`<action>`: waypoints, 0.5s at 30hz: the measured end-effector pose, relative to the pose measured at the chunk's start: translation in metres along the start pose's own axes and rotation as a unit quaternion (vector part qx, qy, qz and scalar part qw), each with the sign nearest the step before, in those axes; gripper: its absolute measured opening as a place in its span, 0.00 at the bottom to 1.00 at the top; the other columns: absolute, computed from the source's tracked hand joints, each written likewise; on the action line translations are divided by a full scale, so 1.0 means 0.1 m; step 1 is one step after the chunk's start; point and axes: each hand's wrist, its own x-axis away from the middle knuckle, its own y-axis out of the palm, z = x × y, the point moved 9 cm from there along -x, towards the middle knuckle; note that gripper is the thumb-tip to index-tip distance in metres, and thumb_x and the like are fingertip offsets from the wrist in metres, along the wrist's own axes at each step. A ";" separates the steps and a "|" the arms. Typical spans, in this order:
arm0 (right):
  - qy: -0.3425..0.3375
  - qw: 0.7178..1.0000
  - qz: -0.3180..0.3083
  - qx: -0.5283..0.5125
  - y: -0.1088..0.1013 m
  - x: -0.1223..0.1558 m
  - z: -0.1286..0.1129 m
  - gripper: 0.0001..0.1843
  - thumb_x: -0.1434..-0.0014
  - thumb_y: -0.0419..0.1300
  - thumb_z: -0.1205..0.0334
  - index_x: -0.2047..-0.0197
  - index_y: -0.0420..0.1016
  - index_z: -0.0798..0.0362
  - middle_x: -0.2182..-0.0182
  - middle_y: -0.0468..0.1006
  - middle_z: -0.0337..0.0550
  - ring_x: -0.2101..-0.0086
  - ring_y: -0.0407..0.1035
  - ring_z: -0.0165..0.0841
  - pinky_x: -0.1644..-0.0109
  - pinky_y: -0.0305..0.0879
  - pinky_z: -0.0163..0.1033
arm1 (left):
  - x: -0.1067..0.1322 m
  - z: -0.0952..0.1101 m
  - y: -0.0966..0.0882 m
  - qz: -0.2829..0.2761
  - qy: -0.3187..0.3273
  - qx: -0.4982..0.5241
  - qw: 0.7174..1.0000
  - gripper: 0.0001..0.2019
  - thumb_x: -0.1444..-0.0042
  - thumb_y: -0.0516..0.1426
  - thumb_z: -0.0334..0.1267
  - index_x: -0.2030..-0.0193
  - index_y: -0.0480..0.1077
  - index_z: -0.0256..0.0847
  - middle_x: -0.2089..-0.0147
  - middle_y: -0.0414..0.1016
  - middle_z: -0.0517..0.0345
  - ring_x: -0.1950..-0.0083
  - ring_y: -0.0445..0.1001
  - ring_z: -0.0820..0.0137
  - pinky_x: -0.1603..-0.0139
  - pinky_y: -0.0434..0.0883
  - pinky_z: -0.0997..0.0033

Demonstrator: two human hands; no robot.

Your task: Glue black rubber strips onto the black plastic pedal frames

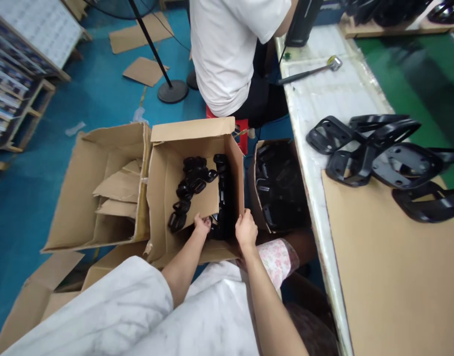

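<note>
Head view: the left hand (202, 223) is curled at the lower edge of a flat cardboard sheet (206, 197) inside an open carton (192, 125); its fingertips are partly hidden, so whether they clamp the sheet I cannot tell. The right hand's (246, 228) fingers are closed on the carton's right wall. Glossy black parts (191, 186) lie on the sheet and down its right side, overlapping too much to count. One neighbouring carton (78, 188) holds torn cardboard; another (252, 190) holds dark pieces. Looped black parts (371, 148) and one hammer (308, 75) lie on the counter (338, 96). One co-worker (223, 59) is cut off above the shoulders.
</note>
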 end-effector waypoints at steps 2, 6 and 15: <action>-0.004 1.000 -0.001 -0.011 0.00 0.01 0.00 0.14 0.21 0.50 0.64 0.38 0.68 0.56 0.45 0.80 0.55 0.53 0.82 0.44 0.51 0.74 0.41 | 0.22 0.22 0.17 -0.032 0.022 0.021 0.999 0.15 0.29 0.60 0.47 0.46 0.73 0.36 0.53 0.77 0.53 0.60 0.77 0.69 0.61 0.78 0.67; -0.007 0.999 -0.007 -0.045 -0.01 0.02 0.03 0.14 0.21 0.50 0.63 0.38 0.69 0.55 0.46 0.80 0.55 0.53 0.82 0.44 0.51 0.74 0.43 | 0.79 0.69 0.53 -0.105 0.055 0.026 0.993 0.08 0.31 0.61 0.39 0.59 0.72 0.36 0.67 0.72 0.59 0.69 0.75 0.73 0.75 0.64 0.77; 0.001 0.987 -0.024 -0.160 -0.04 0.00 0.12 0.14 0.23 0.51 0.65 0.38 0.69 0.54 0.45 0.79 0.59 0.48 0.79 0.47 0.44 0.70 0.47 | 2.47 1.01 0.76 -0.260 0.066 -0.011 0.963 0.15 0.28 0.51 0.35 0.70 0.61 0.40 0.76 0.60 0.66 0.79 0.65 0.77 0.77 0.59 0.75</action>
